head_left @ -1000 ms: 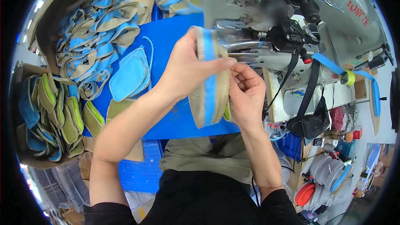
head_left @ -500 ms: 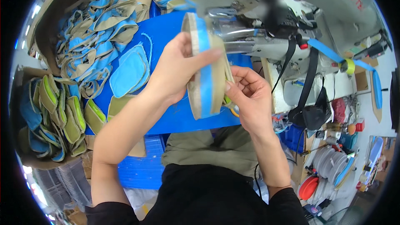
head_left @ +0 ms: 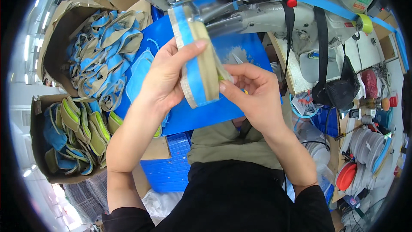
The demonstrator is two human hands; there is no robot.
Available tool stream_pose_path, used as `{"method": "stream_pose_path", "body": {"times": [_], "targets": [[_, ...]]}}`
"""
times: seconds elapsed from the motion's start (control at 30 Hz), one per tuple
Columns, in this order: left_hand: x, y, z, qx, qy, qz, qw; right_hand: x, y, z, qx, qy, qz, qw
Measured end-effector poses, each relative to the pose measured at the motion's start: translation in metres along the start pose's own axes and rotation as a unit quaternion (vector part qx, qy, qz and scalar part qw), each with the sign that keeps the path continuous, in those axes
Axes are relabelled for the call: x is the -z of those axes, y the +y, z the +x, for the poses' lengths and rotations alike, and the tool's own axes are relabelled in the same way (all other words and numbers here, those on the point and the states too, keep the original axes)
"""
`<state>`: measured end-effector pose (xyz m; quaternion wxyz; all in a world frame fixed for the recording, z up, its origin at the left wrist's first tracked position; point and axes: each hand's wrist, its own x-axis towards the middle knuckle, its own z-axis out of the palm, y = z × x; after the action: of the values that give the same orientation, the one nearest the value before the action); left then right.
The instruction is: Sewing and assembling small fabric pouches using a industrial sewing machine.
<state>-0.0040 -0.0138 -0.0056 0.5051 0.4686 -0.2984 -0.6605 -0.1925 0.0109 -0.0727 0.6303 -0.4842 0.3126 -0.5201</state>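
Note:
A beige fabric band with a blue stripe (head_left: 195,81) is held up over the table, curved into a loop with its top leaning left. My left hand (head_left: 167,75) is closed on it, thumb across the stripe's outer face and fingers behind. At the loop's right edge, my right hand (head_left: 253,90) pinches the cloth between thumb and fingers, beside a bit of yellow-green material. The inside of the loop is mostly hidden. Behind it stands a sewing machine (head_left: 268,19), the band's upper end close to its metal parts.
A blue tabletop (head_left: 184,122) lies under my hands, with blue fabric panels (head_left: 139,75) at left. Beyond it, a cardboard box (head_left: 53,45) overflows with blue-and-beige strips (head_left: 105,56). A nearer box (head_left: 39,146) holds green-and-beige pads (head_left: 99,135). Thread cones (head_left: 369,144) stand at right.
The whole view has shifted, with boxes and machine appearing further right. The band has tilted, its top leaning left. Both hands keep hold of it.

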Motion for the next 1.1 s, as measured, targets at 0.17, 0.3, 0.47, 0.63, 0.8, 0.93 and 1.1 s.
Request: {"method": "stream_pose_path", "body": {"times": [0.17,0.3,0.47,0.63,0.8,0.93,1.1], "targets": [[-0.006,0.005,-0.002,0.005,0.012,0.029,1.0,-0.003,0.001,-0.005,-0.007,0.015,0.016,1.0],[-0.007,0.006,0.001,0.016,0.023,0.04,0.999,-0.006,0.0,-0.005,-0.009,0.015,0.029,0.999],[-0.002,0.019,0.019,0.019,0.028,0.063,0.997,-0.01,-0.004,0.009,-0.023,0.012,0.061,0.998],[0.003,0.024,0.028,0.01,0.02,0.068,0.997,-0.014,0.001,0.015,-0.014,0.019,0.07,0.997],[0.004,0.027,0.033,0.011,0.006,0.081,0.997,-0.014,0.004,0.02,-0.004,0.019,0.066,0.998],[0.003,0.03,0.031,-0.007,-0.002,0.089,0.996,-0.02,-0.003,0.037,-0.013,0.033,0.065,0.997],[0.003,0.012,0.003,0.002,0.003,0.034,0.999,-0.015,0.002,0.043,0.003,0.023,0.038,0.999]]}}
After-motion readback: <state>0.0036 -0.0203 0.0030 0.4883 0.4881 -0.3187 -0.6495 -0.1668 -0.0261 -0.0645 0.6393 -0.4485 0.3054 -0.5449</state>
